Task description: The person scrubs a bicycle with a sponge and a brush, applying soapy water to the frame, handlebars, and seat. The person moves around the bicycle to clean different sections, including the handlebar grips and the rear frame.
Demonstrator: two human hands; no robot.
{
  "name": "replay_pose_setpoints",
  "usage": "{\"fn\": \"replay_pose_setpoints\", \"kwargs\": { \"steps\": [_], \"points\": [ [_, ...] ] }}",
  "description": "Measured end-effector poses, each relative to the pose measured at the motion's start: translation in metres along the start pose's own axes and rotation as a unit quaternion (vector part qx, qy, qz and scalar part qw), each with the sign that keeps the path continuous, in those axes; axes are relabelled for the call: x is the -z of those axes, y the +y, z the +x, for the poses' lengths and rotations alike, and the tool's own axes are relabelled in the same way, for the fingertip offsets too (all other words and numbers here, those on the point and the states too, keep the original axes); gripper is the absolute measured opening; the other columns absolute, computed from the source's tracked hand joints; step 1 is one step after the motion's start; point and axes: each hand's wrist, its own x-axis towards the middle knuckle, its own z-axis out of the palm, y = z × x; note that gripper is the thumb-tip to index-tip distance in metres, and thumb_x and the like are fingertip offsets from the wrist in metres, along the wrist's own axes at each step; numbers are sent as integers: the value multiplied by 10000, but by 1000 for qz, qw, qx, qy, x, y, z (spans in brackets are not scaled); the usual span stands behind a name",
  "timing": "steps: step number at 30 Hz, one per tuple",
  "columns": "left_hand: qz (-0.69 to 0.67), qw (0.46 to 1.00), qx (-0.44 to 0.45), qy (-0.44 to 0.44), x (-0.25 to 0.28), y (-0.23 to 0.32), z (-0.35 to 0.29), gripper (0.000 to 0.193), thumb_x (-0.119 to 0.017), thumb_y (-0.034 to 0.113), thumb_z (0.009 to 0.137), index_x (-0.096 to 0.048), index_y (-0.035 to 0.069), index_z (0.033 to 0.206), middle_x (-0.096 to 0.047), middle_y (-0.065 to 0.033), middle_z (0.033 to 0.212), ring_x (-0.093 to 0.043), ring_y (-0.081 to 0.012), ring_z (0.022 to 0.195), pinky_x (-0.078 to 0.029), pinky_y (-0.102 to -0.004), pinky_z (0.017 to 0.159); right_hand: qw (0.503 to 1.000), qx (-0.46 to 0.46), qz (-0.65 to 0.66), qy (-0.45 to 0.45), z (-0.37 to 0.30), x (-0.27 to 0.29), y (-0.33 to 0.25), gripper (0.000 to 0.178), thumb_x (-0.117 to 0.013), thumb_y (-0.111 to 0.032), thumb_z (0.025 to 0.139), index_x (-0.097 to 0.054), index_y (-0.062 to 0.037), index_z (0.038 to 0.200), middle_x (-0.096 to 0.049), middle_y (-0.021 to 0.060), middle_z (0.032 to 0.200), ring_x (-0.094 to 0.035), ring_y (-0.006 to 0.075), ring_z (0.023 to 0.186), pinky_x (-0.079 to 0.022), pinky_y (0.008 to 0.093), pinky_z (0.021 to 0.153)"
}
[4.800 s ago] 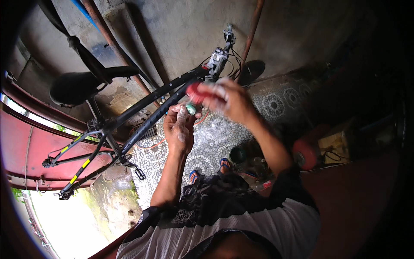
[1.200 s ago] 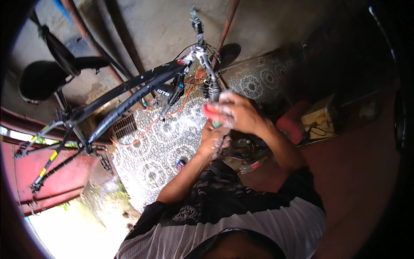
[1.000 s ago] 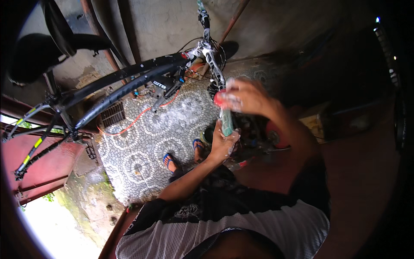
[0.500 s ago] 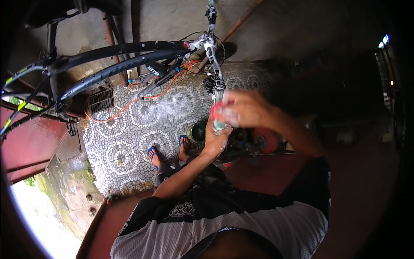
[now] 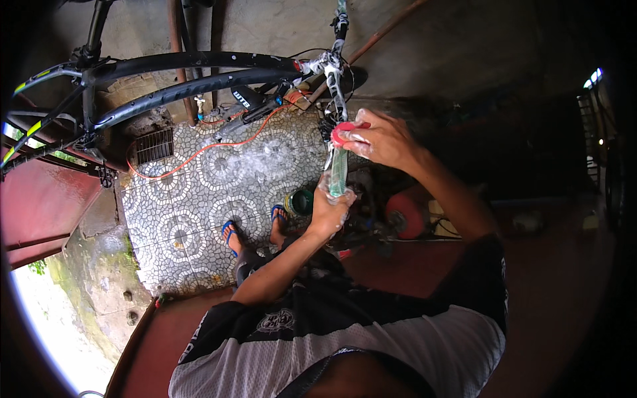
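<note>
A black bicycle frame (image 5: 199, 62) hangs raised at the upper left, with white foam on its stem and handlebar (image 5: 334, 83). My left hand (image 5: 329, 212), wet with suds, is wrapped round the near end of the pale green handlebar grip (image 5: 338, 169). Foam streaks the grip. My right hand (image 5: 388, 139) has suds on its fingers and pinches a red scrubber (image 5: 341, 134) against the bar at the far end of the grip. Whether the scrubber is a sponge or a brush I cannot make out.
Below the frame lies a patterned tile floor (image 5: 199, 205) with suds, a drain grate (image 5: 155, 146) and an orange hose (image 5: 189, 169). A bucket of dark green liquid (image 5: 302, 202) stands beside my sandalled feet (image 5: 277, 225). A wooden pole (image 5: 388, 30) leans on the wall.
My right hand and the red scrubber have moved up along the grip, away from my left hand, uncovering the grip. The left hand stays on its near end. The view has shifted slightly.
</note>
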Motion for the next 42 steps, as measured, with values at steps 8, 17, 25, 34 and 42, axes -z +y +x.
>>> {"fn": "replay_pose_setpoints", "kwargs": {
  "steps": [8, 17, 25, 34, 42],
  "points": [
    [-24, 998, -51, 6, 5, 0, -10, 526, -688, -41, 890, -467, 45, 1359, -654, -32, 952, -666, -117, 823, -562, -269, 697, 998, -18, 55, -7, -3, -3, -16, 295, -849, -285, 839, -803, -217, 1122, -669, 65, 1006, -704, 231, 898, -591, 381, 780],
    [-45, 996, -67, -36, 11, 7, -5, 530, -752, 16, 874, -503, 66, 1338, -657, -38, 985, -647, -119, 852, -546, -285, 705, 996, 27, 77, -25, 6, 0, -21, 247, -794, -311, 874, -792, -164, 1073, -656, 43, 960, -708, 248, 832, -590, 389, 735],
    [-59, 992, -102, -36, 12, 12, -2, 485, -756, 32, 902, -496, 87, 1307, -645, -9, 907, -612, -101, 683, -504, -268, 554, 976, 115, 176, -64, 12, 7, -20, 242, -782, -350, 908, -798, -183, 1082, -680, 63, 1025, -697, 238, 853, -586, 364, 748],
    [-86, 980, -182, 10, 2, 12, 2, 518, -786, 68, 898, -491, 84, 1324, -643, 2, 892, -608, -94, 661, -507, -241, 560, 948, 213, 218, -88, 22, 12, -14, 256, -798, -348, 879, -815, -165, 1057, -662, 59, 1005, -686, 229, 866, -581, 371, 760],
    [-53, 998, -18, 2, 3, 18, -4, 474, -752, 32, 923, -504, 75, 1325, -629, 6, 912, -601, -95, 722, -512, -277, 596, 974, 98, 190, -69, 30, 16, -9, 230, -771, -402, 906, -778, -172, 916, -651, 66, 940, -680, 239, 824, -571, 383, 717]
  ]
}}
